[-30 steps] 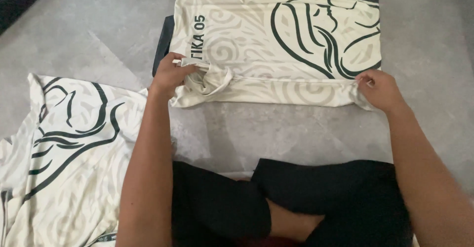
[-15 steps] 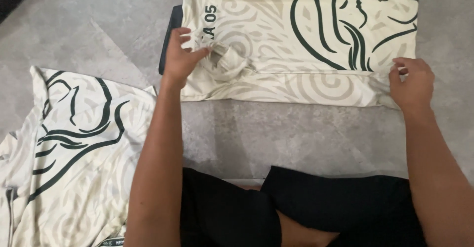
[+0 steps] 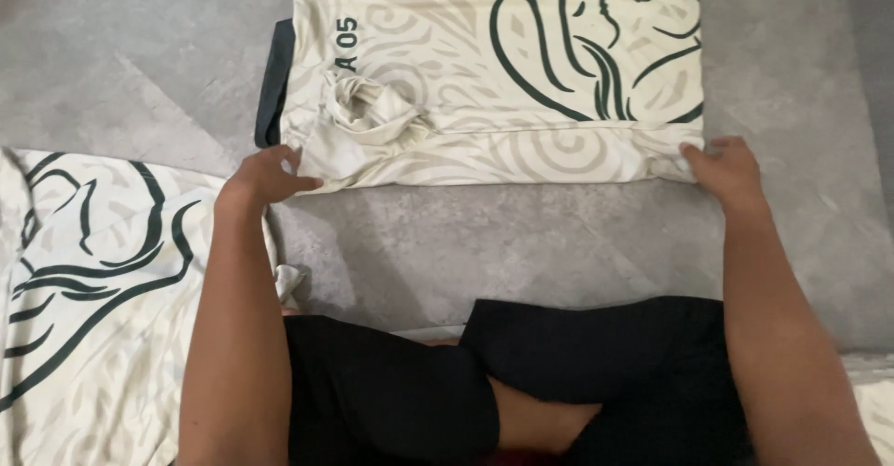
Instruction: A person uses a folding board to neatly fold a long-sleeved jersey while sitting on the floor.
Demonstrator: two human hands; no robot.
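A cream shirt (image 3: 521,84) with dark green line art lies flat on the grey floor ahead of me. A crumpled fold of its fabric (image 3: 372,117) bunches near its left side. My left hand (image 3: 265,175) grips the shirt's near left corner. My right hand (image 3: 726,170) pinches the near right corner. Both arms reach forward over my crossed legs in black shorts (image 3: 521,382).
A second cream shirt (image 3: 102,280) with the same dark pattern lies spread at my left. A dark cloth edge (image 3: 272,84) shows under the far shirt's left side. Grey floor (image 3: 484,243) lies between my legs and the shirt.
My left hand left the bunched fabric and dropped to the shirt's near left corner. The right hand stayed on the right corner. The view shifted, with the shirt now higher in frame.
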